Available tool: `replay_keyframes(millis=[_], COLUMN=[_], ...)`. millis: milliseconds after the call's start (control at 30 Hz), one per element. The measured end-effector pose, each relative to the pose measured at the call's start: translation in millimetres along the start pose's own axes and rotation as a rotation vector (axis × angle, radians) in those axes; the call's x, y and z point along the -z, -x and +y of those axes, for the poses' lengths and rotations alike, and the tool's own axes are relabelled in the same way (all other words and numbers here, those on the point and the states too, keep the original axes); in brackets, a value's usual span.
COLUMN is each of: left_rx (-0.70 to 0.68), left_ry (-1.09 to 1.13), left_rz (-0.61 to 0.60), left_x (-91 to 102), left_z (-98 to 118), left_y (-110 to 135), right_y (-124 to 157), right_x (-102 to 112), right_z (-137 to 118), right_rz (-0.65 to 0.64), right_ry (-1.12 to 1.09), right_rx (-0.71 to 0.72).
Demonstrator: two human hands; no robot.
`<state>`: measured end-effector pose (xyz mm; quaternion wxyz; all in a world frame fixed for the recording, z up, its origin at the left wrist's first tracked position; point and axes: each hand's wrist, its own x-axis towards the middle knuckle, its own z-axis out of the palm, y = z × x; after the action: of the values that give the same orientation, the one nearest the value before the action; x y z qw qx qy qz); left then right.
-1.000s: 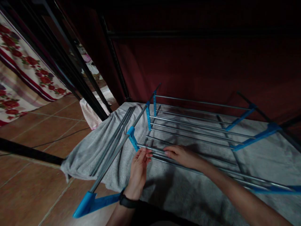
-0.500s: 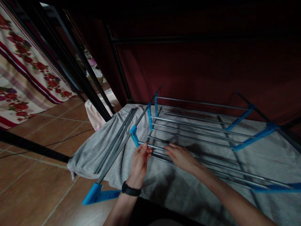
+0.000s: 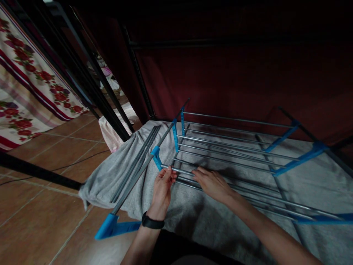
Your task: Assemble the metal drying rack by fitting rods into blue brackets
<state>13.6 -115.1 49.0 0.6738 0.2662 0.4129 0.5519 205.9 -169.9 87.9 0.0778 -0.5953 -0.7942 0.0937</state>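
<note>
A rack of thin grey metal rods (image 3: 226, 147) with blue plastic brackets (image 3: 156, 157) lies on a grey towel (image 3: 209, 217). My left hand (image 3: 162, 187), with a black band at the wrist, pinches the near rod close to the blue bracket. My right hand (image 3: 212, 182) rests on the same near rods a little to the right, fingers curled over them. A long grey pole (image 3: 138, 176) with a blue foot (image 3: 106, 227) runs down to the left.
Several loose grey rods (image 3: 135, 165) lie on the towel's left part. Brown floor tiles (image 3: 35, 217) spread to the left, with a black bar (image 3: 35, 171), a pink cloth (image 3: 110, 134) and a flowered fabric (image 3: 24, 92). A dark red wall (image 3: 234, 77) stands behind.
Both hands have crept slightly up along the near rods towards the blue bracket. The camera view has shifted a little; the rack itself has not moved.
</note>
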Motion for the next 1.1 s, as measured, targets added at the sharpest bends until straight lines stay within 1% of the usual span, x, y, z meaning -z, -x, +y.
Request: replay_keyframes(millis=[100, 167, 200, 300, 333, 367, 400, 467, 533, 567, 700, 833, 1100], left_rx=[-0.017, -0.094, -0.162, -0.422, -0.49, -0.532, -0.546, -0.526, -0.521, -0.535, -0.606, -0.606, -0.605], left_ry=[-0.071, -0.138, -0.181, -0.314, -0.353, -0.386, -0.416, -0.468, -0.505, -0.524, -0.613, -0.645, -0.653], left_rz=[0.014, 0.068, 0.125, 0.344, 0.377, 0.369, 0.319, 0.176, 0.099, 0.099, 0.165, 0.212, 0.237], left_x=[5.6, 15.3, 21.5, 38.7, 42.3, 44.2, 44.6, 42.1, 38.1, 36.7, 36.7, 38.4, 35.8], left_z=[-2, -3, -4, -7, -7, -8, -9, -12, -16, -18, -22, -22, -23], left_y=[1, 0, -1, -10, -14, -18, -22, -28, -33, -34, -38, -40, -40], right_y=[0, 0, 0, 2, 2, 3, 3, 3, 2, 2, 2, 3, 5], right_x=[1, 1, 1, 2, 2, 2, 3, 3, 3, 3, 3, 3, -1], right_z=[1, 1, 1, -1, -1, -2, -2, -2, -1, -1, 0, 0, 3], right_rz=[-0.026, -0.035, -0.04, -0.049, -0.048, -0.047, -0.047, -0.049, -0.053, -0.05, -0.033, -0.047, -0.062], right_ry=[0.018, 0.03, 0.035, 0.048, 0.05, 0.054, 0.057, 0.062, 0.062, 0.06, 0.053, 0.053, 0.021], right_rx=[0.006, 0.01, 0.01, 0.0, -0.005, -0.01, -0.013, -0.011, -0.002, 0.002, 0.013, 0.017, 0.041])
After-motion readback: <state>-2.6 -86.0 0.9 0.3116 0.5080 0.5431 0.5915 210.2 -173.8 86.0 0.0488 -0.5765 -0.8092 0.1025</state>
